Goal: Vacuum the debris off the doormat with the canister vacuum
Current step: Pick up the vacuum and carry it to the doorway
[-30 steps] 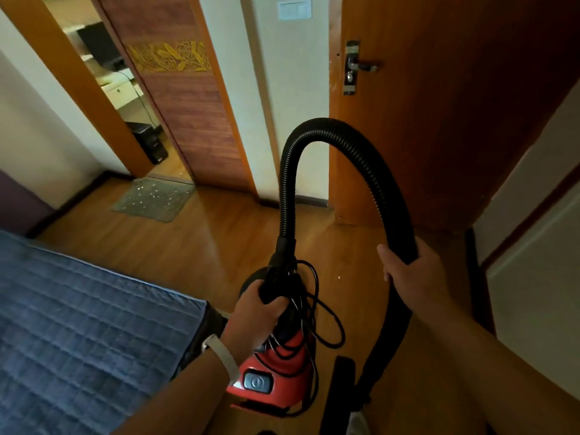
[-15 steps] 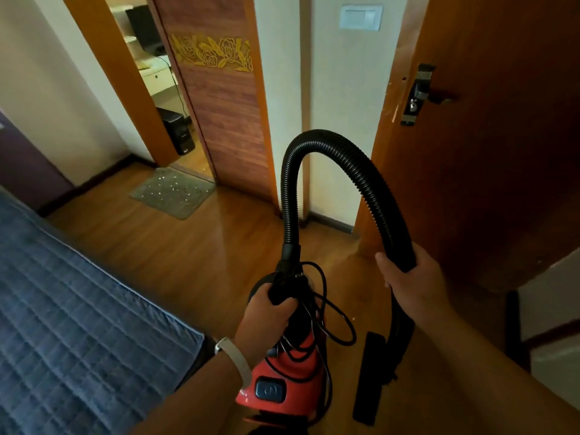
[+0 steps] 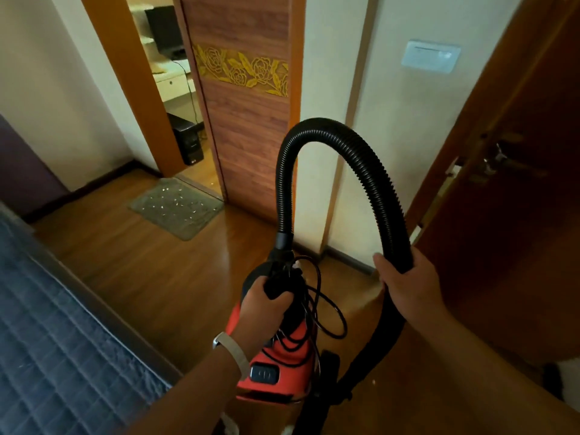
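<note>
Doormat [image 3: 188,229], debris [image 3: 177,202] seemingly on it, before the doorway [image 3: 194,174]; canister vacuum [image 3: 282,365] nearer, rightward

One wide-angle camera on the person's head looks forward and steeply down, so door frames [image 3: 138,89] bow at the edges. Very near, low in the frame, sit the left hand [image 3: 266,306] gripping the canister vacuum [image 3: 279,362] and the right hand [image 3: 408,290] round its hose [image 3: 320,124]. A bed [image 3: 56,340] fills the near left; the wooden floor [image 3: 150,277] runs away to the doormat [image 3: 175,208], far left by an open doorway [image 3: 172,92].
</note>
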{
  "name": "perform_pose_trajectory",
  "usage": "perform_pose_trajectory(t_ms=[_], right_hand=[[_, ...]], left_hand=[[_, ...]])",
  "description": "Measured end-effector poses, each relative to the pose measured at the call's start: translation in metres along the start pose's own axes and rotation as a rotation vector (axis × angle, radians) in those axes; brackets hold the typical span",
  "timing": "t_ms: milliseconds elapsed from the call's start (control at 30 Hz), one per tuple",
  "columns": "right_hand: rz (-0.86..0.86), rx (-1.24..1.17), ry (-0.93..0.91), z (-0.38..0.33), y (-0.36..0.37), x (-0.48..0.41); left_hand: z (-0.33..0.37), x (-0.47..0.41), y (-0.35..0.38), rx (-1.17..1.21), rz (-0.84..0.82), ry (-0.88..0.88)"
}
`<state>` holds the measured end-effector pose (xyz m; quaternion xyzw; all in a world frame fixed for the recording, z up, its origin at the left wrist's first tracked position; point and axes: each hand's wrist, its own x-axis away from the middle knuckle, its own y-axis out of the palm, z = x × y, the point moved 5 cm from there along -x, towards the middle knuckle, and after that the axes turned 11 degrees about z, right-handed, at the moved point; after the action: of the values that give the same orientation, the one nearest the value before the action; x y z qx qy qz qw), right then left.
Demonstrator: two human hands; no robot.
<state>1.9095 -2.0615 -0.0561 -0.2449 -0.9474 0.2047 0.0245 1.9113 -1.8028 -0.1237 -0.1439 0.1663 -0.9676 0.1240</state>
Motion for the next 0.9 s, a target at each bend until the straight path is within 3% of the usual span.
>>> perform_pose_trajectory(t_ms=[200,567,900], right_hand=[[-0.083,-0.009,-0.116,-0.043,0.084,-0.057],[-0.447,-0.042,-0.190,-0.084,0.291,-0.187],[-0.705,-0.153,-0.320,-0.170,0.441,-0.264]], left_hand=[[0.009,-0.075,-0.046,0.025,0.152,-0.060],[0.007,-0.213,-0.109,-0.017,0.440,-0.243],[0.048,-0.309,-0.168,0.026,0.700,-0.262]])
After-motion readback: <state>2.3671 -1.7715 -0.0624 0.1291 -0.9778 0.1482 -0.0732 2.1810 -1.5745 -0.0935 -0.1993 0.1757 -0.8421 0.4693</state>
